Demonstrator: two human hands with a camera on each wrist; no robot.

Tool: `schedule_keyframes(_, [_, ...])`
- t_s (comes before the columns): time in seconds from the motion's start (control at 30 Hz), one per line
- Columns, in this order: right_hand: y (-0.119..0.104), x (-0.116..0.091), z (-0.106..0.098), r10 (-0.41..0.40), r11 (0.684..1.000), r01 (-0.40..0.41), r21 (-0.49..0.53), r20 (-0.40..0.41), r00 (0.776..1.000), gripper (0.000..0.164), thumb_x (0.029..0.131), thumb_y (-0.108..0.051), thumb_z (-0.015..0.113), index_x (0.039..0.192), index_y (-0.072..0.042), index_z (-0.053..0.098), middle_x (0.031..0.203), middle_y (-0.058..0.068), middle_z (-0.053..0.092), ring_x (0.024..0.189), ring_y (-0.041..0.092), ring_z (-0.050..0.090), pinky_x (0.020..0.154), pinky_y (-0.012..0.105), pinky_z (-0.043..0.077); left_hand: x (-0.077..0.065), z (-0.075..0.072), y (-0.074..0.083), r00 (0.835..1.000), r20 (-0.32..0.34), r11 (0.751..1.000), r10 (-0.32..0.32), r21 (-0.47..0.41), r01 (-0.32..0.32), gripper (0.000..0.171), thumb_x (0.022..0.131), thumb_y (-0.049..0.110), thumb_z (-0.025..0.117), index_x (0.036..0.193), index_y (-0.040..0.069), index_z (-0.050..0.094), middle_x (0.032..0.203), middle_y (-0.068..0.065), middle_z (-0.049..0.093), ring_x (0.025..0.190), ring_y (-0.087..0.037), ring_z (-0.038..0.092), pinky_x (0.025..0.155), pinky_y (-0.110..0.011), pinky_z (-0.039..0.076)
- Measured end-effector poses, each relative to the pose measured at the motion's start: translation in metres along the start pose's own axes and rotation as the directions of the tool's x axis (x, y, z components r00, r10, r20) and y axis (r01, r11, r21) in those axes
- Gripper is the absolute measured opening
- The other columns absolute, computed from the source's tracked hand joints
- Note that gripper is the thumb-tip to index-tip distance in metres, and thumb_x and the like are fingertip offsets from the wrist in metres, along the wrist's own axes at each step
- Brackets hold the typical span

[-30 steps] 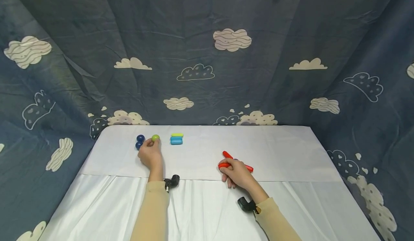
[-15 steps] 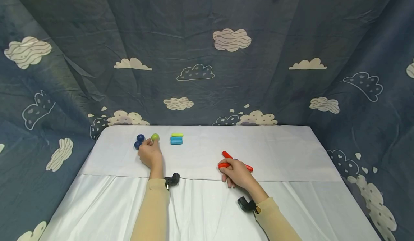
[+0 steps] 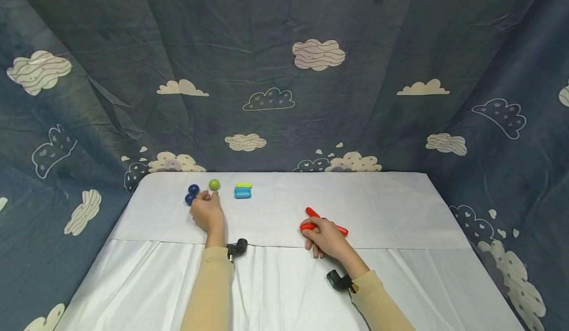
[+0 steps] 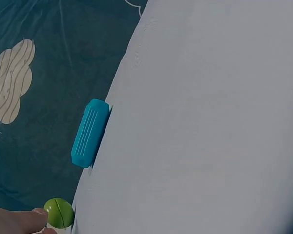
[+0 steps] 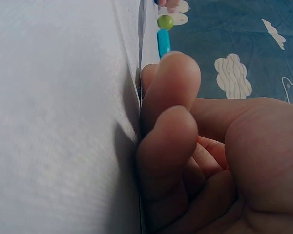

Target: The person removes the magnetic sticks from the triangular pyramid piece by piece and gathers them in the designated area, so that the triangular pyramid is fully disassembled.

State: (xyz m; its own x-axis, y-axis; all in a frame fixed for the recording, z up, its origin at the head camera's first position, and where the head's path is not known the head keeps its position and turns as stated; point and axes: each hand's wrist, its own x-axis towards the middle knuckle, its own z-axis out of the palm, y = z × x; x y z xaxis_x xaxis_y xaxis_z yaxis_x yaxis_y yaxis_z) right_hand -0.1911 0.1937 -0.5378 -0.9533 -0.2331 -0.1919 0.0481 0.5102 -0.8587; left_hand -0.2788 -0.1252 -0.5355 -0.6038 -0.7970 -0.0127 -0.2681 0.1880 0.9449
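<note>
Near the back left, my left hand (image 3: 208, 213) has its fingertips just in front of a green ball (image 3: 214, 184). In the left wrist view a fingertip is at the side of the grooved green ball (image 4: 59, 213); whether they touch is hard to tell. Two dark blue balls (image 3: 193, 189) lie beside this hand's left side. My right hand (image 3: 326, 237), at centre right, pinches a red stick (image 3: 307, 227) between thumb and fingers. Another red stick (image 3: 312, 212) angles out behind it, and a red end (image 3: 342, 231) shows on its right. A small dark blue bit there is mostly hidden.
Right of the green ball, a teal ridged block (image 3: 242, 193) lies with a yellow-green bar (image 3: 243, 185) behind it. White cloth covers the table (image 3: 382, 207). A dark blue cloud-patterned curtain (image 3: 266, 64) rises behind and at both sides.
The green ball has shifted slightly away from me, leaving a small gap from the left fingers in the head view. The right hand and red sticks stay in place.
</note>
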Motion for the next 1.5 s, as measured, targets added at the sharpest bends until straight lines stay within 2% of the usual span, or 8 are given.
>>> schedule_keyframes(0.27, [0.000, 0.000, 0.000, 0.015, 1.000, -0.015, 0.011, 0.007, 1.000, 0.023, 0.105, -0.020, 0.068, 0.125, -0.009, 0.068, 0.066, 0.005, 0.070, 0.041, 0.016, 0.058, 0.042, 0.028, 0.049, -0.007, -0.005, 0.001, 0.999, 0.037, 0.997, -0.003, -0.078, 0.006, 0.032, 0.094, 0.015, 0.079, 0.123, 0.001, 0.076, 0.117, -0.021, 0.077, 0.111, -0.038, 0.072, 0.107, -0.052, 0.050])
schedule_keyframes(0.6, [-0.002, 0.000, 0.000, 0.004, 1.000, -0.004, -0.008, -0.004, 1.000, 0.024, 0.105, -0.020, 0.067, 0.125, -0.008, 0.067, 0.067, 0.004, 0.070, 0.042, 0.016, 0.058, 0.041, 0.026, 0.047, -0.031, -0.014, 0.001, 0.989, 0.141, 0.995, 0.054, -0.092, -0.041, 0.033, 0.094, 0.019, 0.079, 0.122, 0.002, 0.077, 0.114, -0.019, 0.077, 0.115, -0.038, 0.069, 0.107, -0.052, 0.048])
schedule_keyframes(0.7, [-0.002, 0.000, 0.000, 0.012, 1.000, -0.012, -0.008, 0.000, 1.000, 0.026, 0.105, -0.020, 0.067, 0.128, -0.008, 0.066, 0.067, 0.004, 0.069, 0.043, 0.016, 0.058, 0.043, 0.026, 0.048, -0.040, -0.015, 0.003, 0.980, 0.176, 0.993, 0.093, -0.091, -0.078, 0.031, 0.094, 0.019, 0.080, 0.120, 0.002, 0.078, 0.112, -0.018, 0.077, 0.113, -0.036, 0.068, 0.101, -0.049, 0.049])
schedule_keyframes(0.83, [-0.002, 0.000, 0.000, 0.020, 1.000, -0.020, -0.004, 0.010, 1.000, 0.026, 0.105, -0.020, 0.068, 0.128, -0.009, 0.066, 0.067, 0.004, 0.069, 0.043, 0.016, 0.057, 0.043, 0.025, 0.048, -0.052, -0.012, 0.004, 0.956, 0.233, 0.982, 0.179, -0.094, -0.161, 0.028, 0.092, 0.018, 0.082, 0.117, 0.004, 0.080, 0.108, -0.014, 0.078, 0.094, -0.027, 0.069, 0.081, -0.034, 0.051])
schedule_keyframes(1.0, [-0.002, -0.003, -0.001, -0.008, 1.000, 0.009, -0.020, 0.028, 1.000, 0.024, 0.105, -0.019, 0.067, 0.127, -0.009, 0.066, 0.067, 0.003, 0.069, 0.043, 0.015, 0.057, 0.043, 0.024, 0.046, -0.068, -0.008, 0.003, 0.900, 0.333, 0.959, 0.281, -0.128, -0.252, 0.027, 0.092, 0.019, 0.083, 0.116, 0.006, 0.081, 0.107, -0.010, 0.079, 0.077, -0.010, 0.061, 0.064, -0.017, 0.045])
schedule_keyframes(1.17, [-0.003, -0.005, -0.002, -0.026, 0.999, 0.027, -0.023, 0.054, 0.998, 0.022, 0.106, -0.017, 0.066, 0.126, -0.011, 0.066, 0.069, 0.002, 0.068, 0.044, 0.015, 0.057, 0.043, 0.022, 0.041, -0.081, -0.002, 0.000, 0.823, 0.449, 0.938, 0.348, -0.164, -0.306, 0.025, 0.093, 0.020, 0.083, 0.114, 0.007, 0.081, 0.104, -0.007, 0.079, 0.075, -0.007, 0.059, 0.060, -0.015, 0.046])
schedule_keyframes(1.27, [-0.004, -0.006, -0.002, -0.045, 0.998, 0.048, -0.037, 0.090, 0.995, 0.022, 0.106, -0.017, 0.065, 0.127, -0.011, 0.066, 0.069, 0.002, 0.069, 0.044, 0.013, 0.056, 0.043, 0.021, 0.039, -0.089, 0.001, -0.002, 0.762, 0.529, 0.927, 0.374, -0.181, -0.329, 0.024, 0.093, 0.020, 0.083, 0.114, 0.008, 0.081, 0.103, -0.005, 0.079, 0.075, -0.007, 0.060, 0.061, -0.016, 0.048])
schedule_keyframes(1.5, [-0.007, -0.008, -0.001, -0.091, 0.994, 0.101, -0.045, 0.189, 0.978, 0.023, 0.106, -0.022, 0.066, 0.126, -0.010, 0.067, 0.071, 0.002, 0.071, 0.044, 0.012, 0.055, 0.043, 0.021, 0.041, -0.100, 0.006, -0.007, 0.601, 0.698, 0.914, 0.389, -0.210, -0.348, 0.026, 0.092, 0.018, 0.084, 0.116, 0.009, 0.080, 0.106, -0.007, 0.080, 0.071, -0.007, 0.063, 0.061, -0.018, 0.050])
